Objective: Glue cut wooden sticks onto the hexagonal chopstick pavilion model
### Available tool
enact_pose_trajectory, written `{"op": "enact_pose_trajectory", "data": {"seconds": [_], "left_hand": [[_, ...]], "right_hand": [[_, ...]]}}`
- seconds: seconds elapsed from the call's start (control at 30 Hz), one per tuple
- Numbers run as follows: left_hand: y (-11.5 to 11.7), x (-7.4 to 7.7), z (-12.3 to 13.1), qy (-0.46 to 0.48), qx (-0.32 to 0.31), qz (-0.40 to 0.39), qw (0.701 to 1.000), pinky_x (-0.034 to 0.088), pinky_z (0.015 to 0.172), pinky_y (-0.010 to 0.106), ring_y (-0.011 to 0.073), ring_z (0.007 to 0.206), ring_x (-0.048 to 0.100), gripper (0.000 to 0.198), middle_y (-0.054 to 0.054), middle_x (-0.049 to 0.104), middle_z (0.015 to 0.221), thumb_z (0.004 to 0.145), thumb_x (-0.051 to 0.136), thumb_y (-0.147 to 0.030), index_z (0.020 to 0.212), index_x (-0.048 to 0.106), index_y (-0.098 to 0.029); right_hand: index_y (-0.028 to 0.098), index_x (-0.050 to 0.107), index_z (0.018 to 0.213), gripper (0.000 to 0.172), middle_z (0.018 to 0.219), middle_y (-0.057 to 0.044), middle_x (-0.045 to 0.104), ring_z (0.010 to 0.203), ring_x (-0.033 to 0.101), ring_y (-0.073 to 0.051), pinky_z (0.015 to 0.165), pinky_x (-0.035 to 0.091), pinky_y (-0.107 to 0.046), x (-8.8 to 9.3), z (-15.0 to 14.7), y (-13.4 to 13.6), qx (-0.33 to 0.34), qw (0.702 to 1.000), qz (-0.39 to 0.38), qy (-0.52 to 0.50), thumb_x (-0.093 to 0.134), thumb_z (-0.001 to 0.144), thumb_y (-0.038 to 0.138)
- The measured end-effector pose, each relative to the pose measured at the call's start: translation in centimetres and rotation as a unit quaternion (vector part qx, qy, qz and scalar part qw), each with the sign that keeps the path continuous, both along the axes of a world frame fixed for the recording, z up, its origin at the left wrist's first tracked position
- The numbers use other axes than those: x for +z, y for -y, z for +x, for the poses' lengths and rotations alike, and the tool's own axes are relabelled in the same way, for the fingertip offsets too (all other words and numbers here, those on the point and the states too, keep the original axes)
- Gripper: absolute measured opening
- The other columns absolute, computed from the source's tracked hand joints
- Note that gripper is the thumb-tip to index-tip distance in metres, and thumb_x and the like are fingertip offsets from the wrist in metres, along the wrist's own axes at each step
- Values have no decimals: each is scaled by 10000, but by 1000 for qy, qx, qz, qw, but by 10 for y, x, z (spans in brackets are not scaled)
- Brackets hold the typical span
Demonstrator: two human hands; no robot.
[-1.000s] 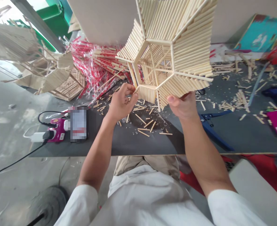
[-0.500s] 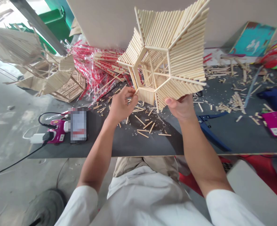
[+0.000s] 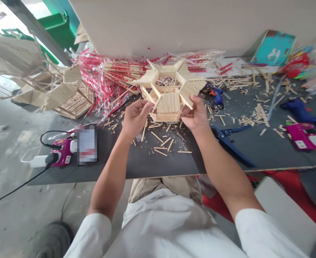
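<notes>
A star-shaped model of thin wooden sticks (image 3: pixel 169 103) is held low over the dark table, its flared slatted panels set around an open six-sided middle. My left hand (image 3: pixel 136 118) pinches its near left edge between thumb and fingers. On the near right, my right hand (image 3: pixel 197 114) grips a slatted panel with the thumb on top; its other fingers are partly hidden under the model. Short cut sticks (image 3: pixel 161 141) lie scattered on the table below and in front of the model.
Red-and-clear plastic-wrapped sticks (image 3: pixel 93 77) are heaped behind. To the left stand a larger stick structure (image 3: pixel 63 89), a phone (image 3: pixel 87 143) and a purple power strip (image 3: pixel 62 152). Blue-handled cutters (image 3: pixel 231 143), a glue gun (image 3: pixel 217 96) and another purple power strip (image 3: pixel 305 136) lie rightward.
The model has come down and tipped from facing me to lying nearly level, with both hands still on it. The glue gun behind it has come into view.
</notes>
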State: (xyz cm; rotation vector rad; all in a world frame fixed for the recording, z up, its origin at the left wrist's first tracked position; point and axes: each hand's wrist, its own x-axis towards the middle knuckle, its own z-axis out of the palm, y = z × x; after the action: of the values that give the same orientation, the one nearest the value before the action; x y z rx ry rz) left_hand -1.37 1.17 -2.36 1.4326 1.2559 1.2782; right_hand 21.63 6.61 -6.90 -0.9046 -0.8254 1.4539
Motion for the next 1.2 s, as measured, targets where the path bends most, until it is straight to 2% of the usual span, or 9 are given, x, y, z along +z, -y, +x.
{"op": "enact_pose_trajectory", "data": {"seconds": [0.17, 0.37, 0.47, 0.7, 0.83, 0.93, 1.07, 1.13, 1.2], "left_hand": [[-8, -7, -2, -7, 13, -36, 999, 402, 530, 248, 126, 651, 589, 370, 10, 619, 697, 915, 644, -601, 993, 704, -245], [-14, -7, -8, 78, -2, -142, 987, 218, 438, 291, 61, 454, 242, 479, 29, 682, 876, 907, 561, -712, 944, 647, -243], [-17, -5, -15, 174, -18, -177, 969, 318, 463, 277, 77, 484, 362, 468, 25, 663, 820, 920, 556, -690, 898, 640, -230], [-18, -8, -20, 408, -7, -234, 883, 566, 692, 235, 138, 778, 700, 236, 97, 746, 919, 934, 544, -329, 919, 694, -147], [-19, -13, -19, 410, 5, -231, 882, 622, 924, 273, 177, 969, 762, 180, 119, 786, 1006, 898, 522, -161, 888, 700, -137], [-19, -16, -18, 396, -9, -211, 893, 568, 1112, 288, 166, 1093, 765, 280, 102, 795, 1068, 760, 504, 46, 876, 684, -133], [-17, -20, -17, 374, -40, -165, 911, 485, 1240, 336, 166, 1204, 742, 403, 88, 798, 1108, 670, 485, 160, 881, 656, -137], [-17, -22, -17, 357, -48, -155, 920, 464, 1262, 352, 168, 1231, 733, 402, 78, 801, 1113, 686, 505, 163, 895, 653, -147], [-17, -24, -18, 341, -58, -149, 926, 447, 1278, 360, 173, 1262, 721, 379, 73, 802, 1117, 722, 532, 147, 912, 660, -155]], "right_hand": [[272, 682, 854, 364, 763, 41, 714, 689, 684, -150, 582, 566, -274, -8, -7, -15, 22, 998, -10, -60, 853, 685, 546], [263, 700, 899, 349, 854, 57, 726, 698, 650, -106, 610, 568, -226, -6, -5, -20, 47, 996, -6, -82, 892, 688, 464], [261, 710, 918, 345, 924, 44, 735, 746, 655, -103, 635, 564, -214, -5, -1, -20, 51, 996, 8, -71, 900, 702, 451], [292, 717, 952, 405, 1041, 14, 752, 922, 703, -187, 655, 584, -281, -11, 9, -28, 19, 999, 28, -24, 904, 689, 537], [292, 713, 929, 416, 932, 13, 718, 840, 693, -172, 604, 575, -273, -14, 20, -27, -14, 997, 45, 67, 875, 749, 630], [273, 680, 914, 520, 867, -14, 681, 797, 696, -191, 577, 561, -299, -13, 35, -27, -88, 975, 77, 188, 803, 770, 756], [257, 672, 1020, 508, 888, -35, 676, 815, 708, -213, 720, 604, -393, 11, 43, -13, -270, 882, 207, 326, 701, 877, 744], [283, 678, 1046, 394, 890, -23, 687, 780, 708, -196, 744, 615, -400, 39, 33, 11, -273, 865, 267, 325, 630, 965, 666], [330, 706, 1060, 213, 863, -1, 694, 739, 707, -180, 689, 616, -374, 72, 14, 48, -214, 871, 329, 295, 658, 985, 524]]}}
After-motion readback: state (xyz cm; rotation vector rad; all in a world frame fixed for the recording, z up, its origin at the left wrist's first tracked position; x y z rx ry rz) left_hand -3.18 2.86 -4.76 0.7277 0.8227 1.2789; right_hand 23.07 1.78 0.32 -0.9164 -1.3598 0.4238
